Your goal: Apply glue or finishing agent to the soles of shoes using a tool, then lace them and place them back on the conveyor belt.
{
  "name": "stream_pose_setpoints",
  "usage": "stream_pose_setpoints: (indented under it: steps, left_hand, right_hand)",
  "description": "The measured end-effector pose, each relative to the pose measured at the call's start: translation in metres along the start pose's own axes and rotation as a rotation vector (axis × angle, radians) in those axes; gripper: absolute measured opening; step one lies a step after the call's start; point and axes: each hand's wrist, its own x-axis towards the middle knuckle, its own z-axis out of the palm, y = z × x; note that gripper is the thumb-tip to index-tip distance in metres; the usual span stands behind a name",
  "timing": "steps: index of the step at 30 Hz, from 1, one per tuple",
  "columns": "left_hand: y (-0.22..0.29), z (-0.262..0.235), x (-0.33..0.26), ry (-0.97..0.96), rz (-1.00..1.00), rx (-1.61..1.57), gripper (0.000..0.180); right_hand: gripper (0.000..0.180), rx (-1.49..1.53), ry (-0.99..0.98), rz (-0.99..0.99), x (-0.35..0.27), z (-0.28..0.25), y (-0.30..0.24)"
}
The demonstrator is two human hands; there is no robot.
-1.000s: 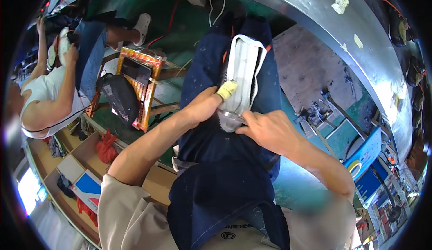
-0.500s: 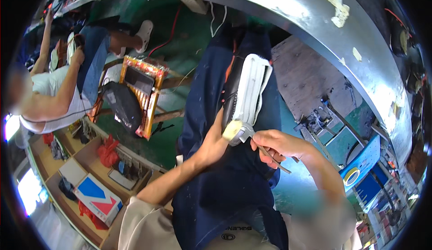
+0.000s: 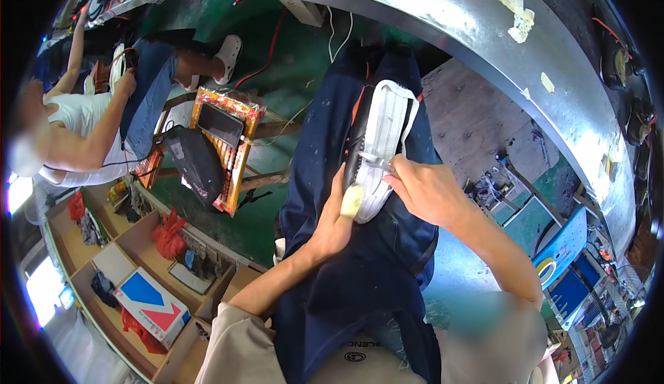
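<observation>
A shoe with a black upper and a pale white sole (image 3: 389, 117) lies lengthwise on my lap, sole side up. My left hand (image 3: 335, 228) is closed around its near left side, with a yellow wrapping (image 3: 351, 201) on the thumb. From the right, my right hand (image 3: 430, 192) is closed on metal pincers (image 3: 374, 160). Their jaws lie at the left edge of the sole, against the black upper; the handles are hidden in my palm.
A long metal table edge (image 3: 443, 28) curves across the far side. To the left stand a stool (image 3: 238, 159) bearing a phone (image 3: 220, 125) and a black bag (image 3: 194, 165), and a compartmented wooden bin (image 3: 131, 228). A co-worker (image 3: 90, 124) sits at far left.
My right hand has moved up and away along the shoe, bringing the pincers from beside my left thumb to the sole's left edge. My left hand stays at the shoe's near end.
</observation>
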Motion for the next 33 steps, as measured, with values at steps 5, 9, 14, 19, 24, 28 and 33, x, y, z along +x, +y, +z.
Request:
stream_pose_setpoints:
  steps: [5, 9, 14, 19, 24, 28, 33]
  left_hand:
    - [0.022, -0.003, -0.004, -0.014, -0.055, 0.077, 0.077]
    - [0.025, -0.008, -0.002, -0.036, -0.214, 0.2, 0.072]
    - [0.062, -0.047, 0.015, -0.122, -0.207, 0.502, 0.055]
    - [0.047, -0.037, 0.085, 0.123, 0.05, 0.24, 0.061]
    - [0.034, -0.013, 0.095, -0.04, 0.215, 0.007, 0.063]
    - [0.052, -0.013, 0.104, -0.082, -0.286, -0.722, 0.067]
    - [0.017, -0.024, 0.111, -0.158, 0.043, -0.183, 0.07]
  right_hand:
    - [0.023, 0.027, 0.116, 0.027, -0.004, -0.022, -0.024]
    - [0.025, -0.005, 0.004, -0.09, 0.006, -0.008, -0.019]
    - [0.026, 0.076, -0.083, 0.069, -0.005, -0.023, -0.009]
    - [0.024, 0.332, -0.137, 0.244, 0.01, -0.044, 0.01]
    - [0.026, -0.043, -0.109, 0.218, 0.026, -0.05, 0.0]
    - [0.029, 0.02, 0.001, 0.309, 0.024, -0.015, -0.015]
    - [0.03, 0.367, 0.126, 0.382, 0.025, 0.019, -0.018]
